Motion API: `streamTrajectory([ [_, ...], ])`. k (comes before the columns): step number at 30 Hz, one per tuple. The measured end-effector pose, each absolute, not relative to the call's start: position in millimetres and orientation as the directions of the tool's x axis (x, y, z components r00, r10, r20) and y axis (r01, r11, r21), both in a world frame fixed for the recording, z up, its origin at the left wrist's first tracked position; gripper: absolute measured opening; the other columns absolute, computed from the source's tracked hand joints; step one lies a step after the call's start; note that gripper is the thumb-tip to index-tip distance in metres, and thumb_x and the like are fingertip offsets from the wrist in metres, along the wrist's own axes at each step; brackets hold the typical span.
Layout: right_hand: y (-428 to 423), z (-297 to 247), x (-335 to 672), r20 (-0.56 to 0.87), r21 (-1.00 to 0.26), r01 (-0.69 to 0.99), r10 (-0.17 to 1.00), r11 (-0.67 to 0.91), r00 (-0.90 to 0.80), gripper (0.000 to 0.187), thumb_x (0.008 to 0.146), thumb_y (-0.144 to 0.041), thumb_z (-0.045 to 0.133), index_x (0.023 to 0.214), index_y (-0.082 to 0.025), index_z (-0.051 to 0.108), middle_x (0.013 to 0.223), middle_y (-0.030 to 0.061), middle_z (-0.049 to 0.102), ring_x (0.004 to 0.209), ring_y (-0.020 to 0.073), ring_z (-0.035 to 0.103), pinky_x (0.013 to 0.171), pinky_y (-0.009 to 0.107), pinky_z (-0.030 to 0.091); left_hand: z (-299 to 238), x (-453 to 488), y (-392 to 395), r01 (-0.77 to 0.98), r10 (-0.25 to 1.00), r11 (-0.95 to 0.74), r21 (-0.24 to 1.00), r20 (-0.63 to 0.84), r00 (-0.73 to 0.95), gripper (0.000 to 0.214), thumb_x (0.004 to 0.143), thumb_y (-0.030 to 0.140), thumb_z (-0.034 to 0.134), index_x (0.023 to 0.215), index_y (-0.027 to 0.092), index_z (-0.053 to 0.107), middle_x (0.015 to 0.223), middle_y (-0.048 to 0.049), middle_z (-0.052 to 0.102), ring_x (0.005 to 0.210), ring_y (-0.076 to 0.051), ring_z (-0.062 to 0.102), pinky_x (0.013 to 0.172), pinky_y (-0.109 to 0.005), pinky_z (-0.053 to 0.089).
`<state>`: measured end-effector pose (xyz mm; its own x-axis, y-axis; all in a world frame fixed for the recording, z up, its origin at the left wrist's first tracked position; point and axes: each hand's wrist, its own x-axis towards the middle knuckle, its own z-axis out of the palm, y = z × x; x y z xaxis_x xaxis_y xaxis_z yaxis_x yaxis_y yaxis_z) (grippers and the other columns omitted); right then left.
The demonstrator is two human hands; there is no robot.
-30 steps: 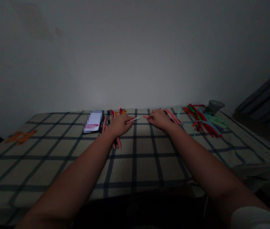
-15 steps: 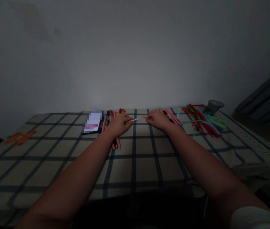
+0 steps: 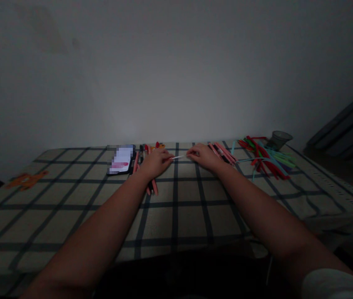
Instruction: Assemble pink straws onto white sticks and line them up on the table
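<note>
Both of my arms reach forward over a checked tablecloth (image 3: 176, 216) in dim light. My left hand (image 3: 156, 162) is closed around the pink end of a thin pen whose white tip (image 3: 178, 157) points right. My right hand (image 3: 204, 155) is closed in a pinch just right of that tip, holding something small that I cannot make out. Several pink and black pens (image 3: 151, 187) lie under and left of my left hand. More pink pens (image 3: 224, 153) lie just right of my right hand.
A phone with a lit screen (image 3: 121, 159) lies at the back left. A heap of red, green and teal strips (image 3: 266, 160) and a grey cup (image 3: 279, 138) sit at the back right. An orange cut-out (image 3: 25, 179) lies at the far left. A wall stands behind.
My hands first drew slightly apart, then the right hand came back toward the pen's white tip. Nothing else on the cloth has moved.
</note>
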<state>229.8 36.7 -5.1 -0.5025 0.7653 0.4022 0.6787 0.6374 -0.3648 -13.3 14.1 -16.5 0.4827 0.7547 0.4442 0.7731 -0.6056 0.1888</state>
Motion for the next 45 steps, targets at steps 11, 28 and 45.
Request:
streamTrajectory([
  [11, 37, -7, 229, 0.423, -0.36, 0.659, 0.745, 0.661, -0.516, 0.014, 0.086, -0.023, 0.06, 0.092, -0.015, 0.07, 0.091, 0.0076, 0.066, 0.088, 0.0169, 0.056, 0.08, 0.027, 0.04, -15, -12, 12, 0.764, 0.749, -0.617, 0.19, 0.439, 0.496, 0.028, 0.09, 0.03, 0.05, 0.109, 0.023, 0.071, 0.1, -0.0069, 0.065, 0.102, -0.021, 0.055, 0.091, -0.037, 0.043],
  [28, 31, -6, 223, 0.418, -0.395, 0.58, 0.701, 0.713, -0.577, 0.013, 0.085, -0.022, 0.059, 0.088, -0.018, 0.071, 0.088, 0.0052, 0.068, 0.087, 0.0158, 0.059, 0.08, 0.027, 0.042, -12, -7, 8, 0.734, 0.734, -0.648, 0.205, 0.423, 0.531, 0.026, 0.09, 0.03, 0.051, 0.106, 0.024, 0.071, 0.102, -0.0062, 0.064, 0.102, -0.021, 0.054, 0.091, -0.037, 0.044],
  [45, 47, -9, 239, 0.446, -0.216, 0.805, 0.789, 0.553, -0.423, 0.034, 0.092, -0.043, 0.051, 0.092, -0.018, 0.073, 0.094, 0.0091, 0.071, 0.09, 0.0199, 0.06, 0.08, 0.031, 0.041, -14, -12, 12, 0.774, 0.751, -0.601, 0.198, 0.473, 0.462, 0.028, 0.09, 0.03, 0.051, 0.109, 0.024, 0.07, 0.104, -0.0057, 0.065, 0.103, -0.021, 0.055, 0.091, -0.037, 0.044],
])
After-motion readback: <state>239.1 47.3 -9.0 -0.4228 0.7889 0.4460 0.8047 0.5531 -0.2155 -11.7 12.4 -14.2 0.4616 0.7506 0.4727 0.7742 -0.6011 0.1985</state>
